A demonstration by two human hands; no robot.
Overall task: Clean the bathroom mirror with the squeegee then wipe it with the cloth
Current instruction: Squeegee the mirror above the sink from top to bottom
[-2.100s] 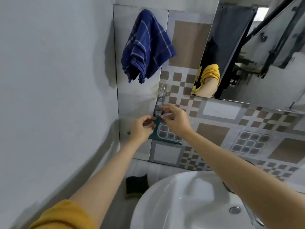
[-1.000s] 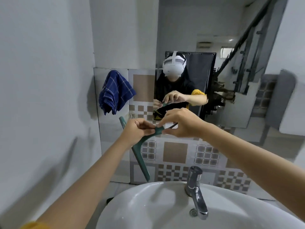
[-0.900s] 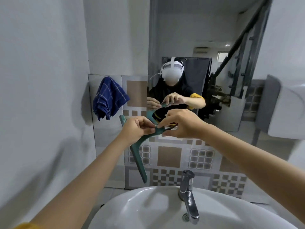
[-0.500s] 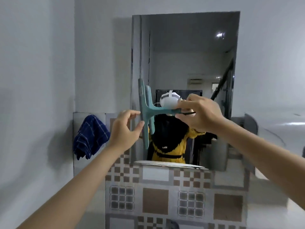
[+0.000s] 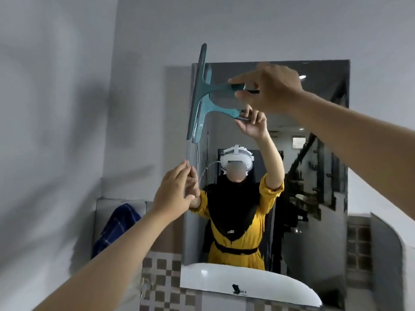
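1. Head view: the right hand (image 5: pixel 269 88) is raised high, fingers pinched around the end of the teal squeegee (image 5: pixel 201 93) handle, thumb below and fingertips above.
2. The squeegee's blade stands almost upright along the top left corner of the bathroom mirror (image 5: pixel 314 153), its upper tip poking above the mirror's top edge onto the grey wall (image 5: pixel 67 108).
3. Blade against the glass or just off it? I cannot tell from this angle, though its teal reflection sits right beside it.
4. The left hand (image 5: pixel 174 194) is lower down, at the mirror's left edge, holding nothing; its fingers are loosely together and slightly curled, tips close to the glass.
5. A thin wet streak runs down the mirror just under the blade's lower end, towards the left hand.
6. The blue checked cloth (image 5: pixel 116 230) hangs on the tiled wall at lower left, well apart from both hands and partly hidden behind the left forearm.
7. In the glass, the person's reflection in a yellow top and white headset mirrors both raised arms.
8. Below the mirror, the white sink (image 5: pixel 224 277) shows as a curved rim, with brown and white patterned tiles (image 5: pixel 161 277) to its left.
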